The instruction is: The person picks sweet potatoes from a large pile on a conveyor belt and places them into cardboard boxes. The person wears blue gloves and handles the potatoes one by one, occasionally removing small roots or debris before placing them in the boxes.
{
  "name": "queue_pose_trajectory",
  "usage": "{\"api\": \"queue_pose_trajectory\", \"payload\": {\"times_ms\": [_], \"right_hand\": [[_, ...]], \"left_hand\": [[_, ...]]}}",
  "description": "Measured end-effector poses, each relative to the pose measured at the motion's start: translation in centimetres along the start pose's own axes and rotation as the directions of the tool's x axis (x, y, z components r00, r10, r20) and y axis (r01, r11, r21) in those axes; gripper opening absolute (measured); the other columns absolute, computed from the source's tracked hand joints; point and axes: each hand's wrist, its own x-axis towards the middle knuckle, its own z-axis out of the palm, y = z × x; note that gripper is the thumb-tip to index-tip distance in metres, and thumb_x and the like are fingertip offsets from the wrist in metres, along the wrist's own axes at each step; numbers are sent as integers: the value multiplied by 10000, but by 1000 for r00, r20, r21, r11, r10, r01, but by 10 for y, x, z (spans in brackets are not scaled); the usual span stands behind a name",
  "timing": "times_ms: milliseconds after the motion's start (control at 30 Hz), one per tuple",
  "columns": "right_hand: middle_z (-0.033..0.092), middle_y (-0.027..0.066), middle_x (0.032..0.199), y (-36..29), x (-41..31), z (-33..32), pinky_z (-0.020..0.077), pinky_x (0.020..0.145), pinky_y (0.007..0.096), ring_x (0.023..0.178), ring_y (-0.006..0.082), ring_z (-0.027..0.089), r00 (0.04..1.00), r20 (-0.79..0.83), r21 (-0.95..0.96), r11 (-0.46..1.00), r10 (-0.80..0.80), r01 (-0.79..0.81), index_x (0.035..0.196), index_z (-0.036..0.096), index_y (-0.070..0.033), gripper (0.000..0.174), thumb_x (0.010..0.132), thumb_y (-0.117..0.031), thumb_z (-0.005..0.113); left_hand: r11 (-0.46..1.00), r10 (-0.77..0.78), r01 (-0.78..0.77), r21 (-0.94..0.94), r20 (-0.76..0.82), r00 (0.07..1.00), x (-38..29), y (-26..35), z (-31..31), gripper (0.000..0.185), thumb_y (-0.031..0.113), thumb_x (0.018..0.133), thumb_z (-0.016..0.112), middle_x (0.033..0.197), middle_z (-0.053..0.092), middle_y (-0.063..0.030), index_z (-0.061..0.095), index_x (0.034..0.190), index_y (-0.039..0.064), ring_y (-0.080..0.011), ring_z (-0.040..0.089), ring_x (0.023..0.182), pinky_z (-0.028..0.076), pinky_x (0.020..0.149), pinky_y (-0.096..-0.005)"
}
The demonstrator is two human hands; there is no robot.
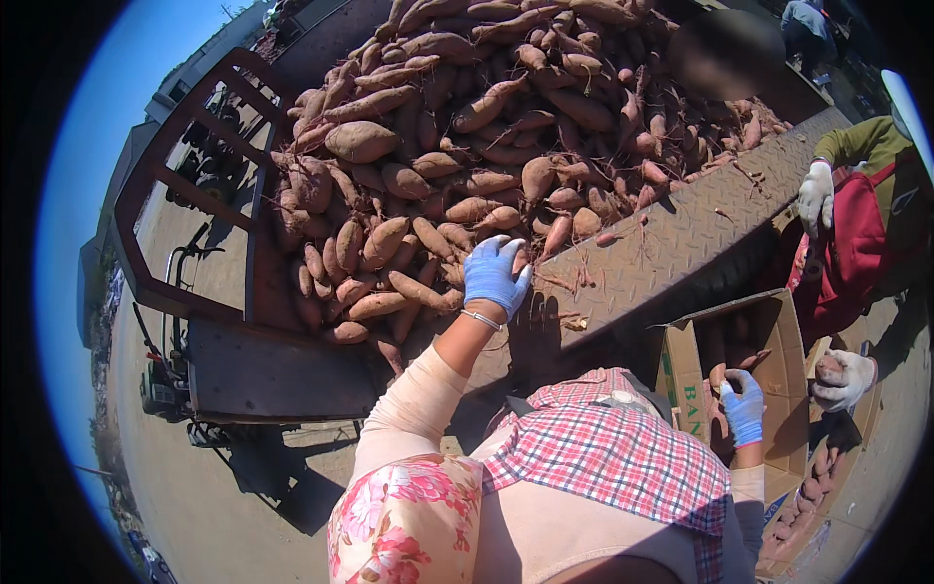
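Observation:
A large heap of sweet potatoes [438, 164] with dirt and thin roots fills the bed of a cart. My left hand [495, 276], in a blue and white glove with a bangle at the wrist, lies at the heap's near edge, its fingers curved over a sweet potato [520, 257]; whether it grips it is hard to tell. On the right, my right hand [743, 409], gloved alike, holds a sweet potato [718, 376] at the fingertips over an open cardboard box [792, 409]. More sweet potatoes lie inside the box, partly in shade.
The cart's tread-plate edge [686, 219] runs along the heap, with loose roots on it. A metal frame [139, 241] stands at the left. Close by on the right is a co-worker in a red apron [850, 248] and white gloves. Another long box holds sweet potatoes [810, 493].

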Motion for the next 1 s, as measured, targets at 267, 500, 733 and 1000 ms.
{"api": "queue_pose_trajectory", "payload": {"times_ms": [267, 500, 733, 1000], "right_hand": [[628, 71, 828, -58, 15, 28, 479, 661, 245, 728, 149, 597, 996, -86, 135, 991, 11, 1, 1006, 597, 12, 208, 822, -85, 601], [635, 92, 880, -104, 23, 71, 479, 733, 269, 797, 168, 608, 997, -75, 252, 967, -29, 47, 981, 604, 10, 225, 786, -99, 630], [646, 105, 905, -130, 22, 83, 477, 781, 282, 854, 198, 624, 998, -56, 154, 987, -42, 50, 939, 625, 10, 208, 771, -112, 638], [627, 48, 911, -153, 50, 98, 469, 794, 232, 867, 101, 580, 988, 149, 547, 836, -46, -43, 1002, 595, 7, 206, 832, -109, 615]], "left_hand": [[974, -109, 82, 210, 119, 987, 97, -47, 10, 412, 323, 754, 624, 1064, 587, -99, 565, 1122, 147, -294, 527, 1014, 408, 863, -411], [952, -194, 134, 275, 206, 959, 160, -24, 74, 417, 419, 759, 632, 999, 612, -114, 561, 1057, 135, -276, 573, 951, 424, 816, -406], [932, -362, 299, 206, 460, 811, 193, -23, 63, 664, 521, 656, 706, 1100, 604, -146, 554, 1111, 61, -306, 583, 1021, 473, 856, -385], [-336, 289, 565, -754, 489, 823, 120, 18, 22, 803, 224, 690, 748, 1193, 472, -130, 297, 1314, -7, -233, 495, 1083, 426, 909, -346]]}}
